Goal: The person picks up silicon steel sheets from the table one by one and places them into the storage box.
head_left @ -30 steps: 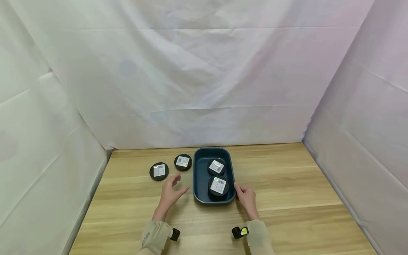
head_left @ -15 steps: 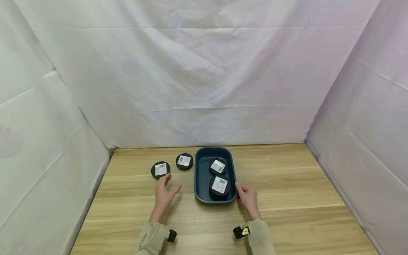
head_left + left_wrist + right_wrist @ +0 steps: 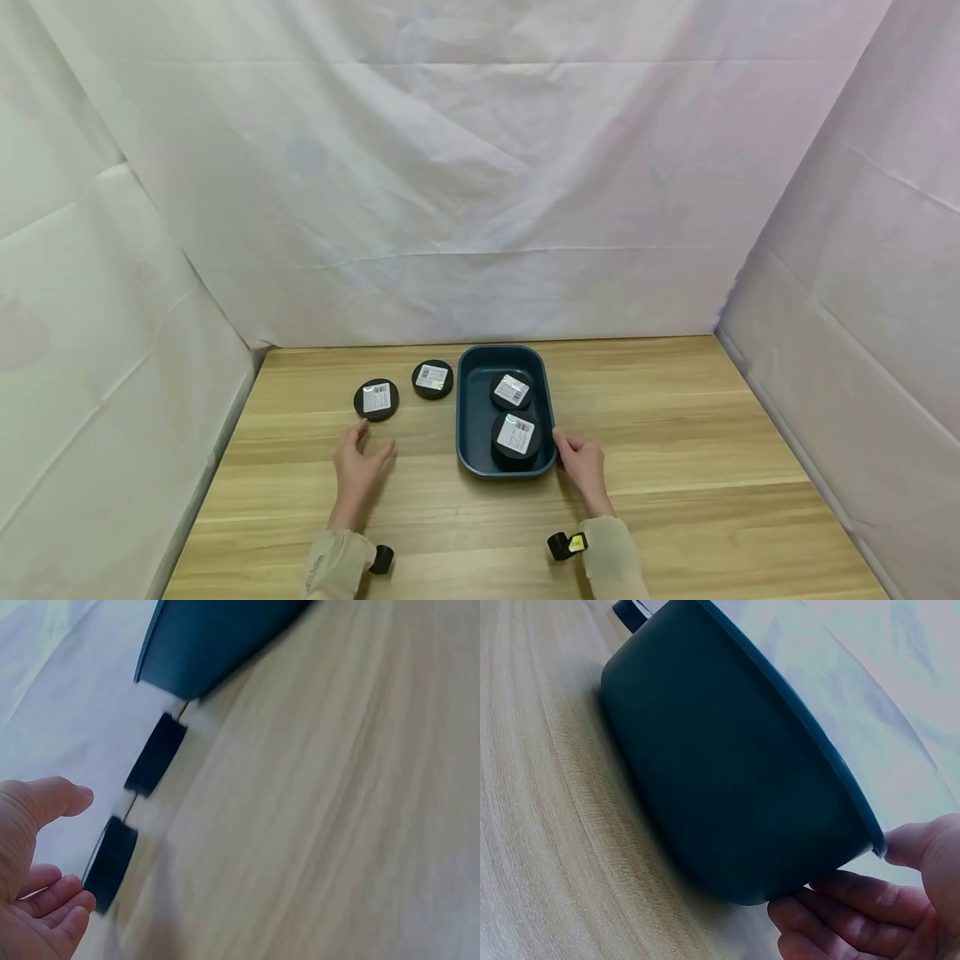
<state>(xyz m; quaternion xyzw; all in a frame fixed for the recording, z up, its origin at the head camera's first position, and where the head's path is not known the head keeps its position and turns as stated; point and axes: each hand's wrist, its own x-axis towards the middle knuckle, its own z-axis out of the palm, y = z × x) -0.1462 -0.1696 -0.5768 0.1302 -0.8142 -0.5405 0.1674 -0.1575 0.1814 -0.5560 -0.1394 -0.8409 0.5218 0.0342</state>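
A dark teal, round-cornered rectangular tray [image 3: 474,408] stands on the table. My right hand [image 3: 581,468] grips its right side near the front corner, thumb at the rim and fingers against the outer wall [image 3: 727,765] in the right wrist view. Inside the tray are a round black container [image 3: 512,390] and, in front of it, a taller-looking black one [image 3: 516,437], each with a white barcode label. My left hand [image 3: 356,477] holds nothing, thumb and fingers spread apart. Its fingertips are just in front of a flat round black container [image 3: 377,400] left of the tray.
Another labelled black container [image 3: 432,379] lies between that one and the tray's left wall. White cloth [image 3: 480,208] hangs behind the wooden table [image 3: 675,467] and along both sides. Both wrists carry small black devices.
My left hand has moved left, away from the tray, to the front of the leftmost black container, still holding nothing. The right hand keeps its grip on the tray.
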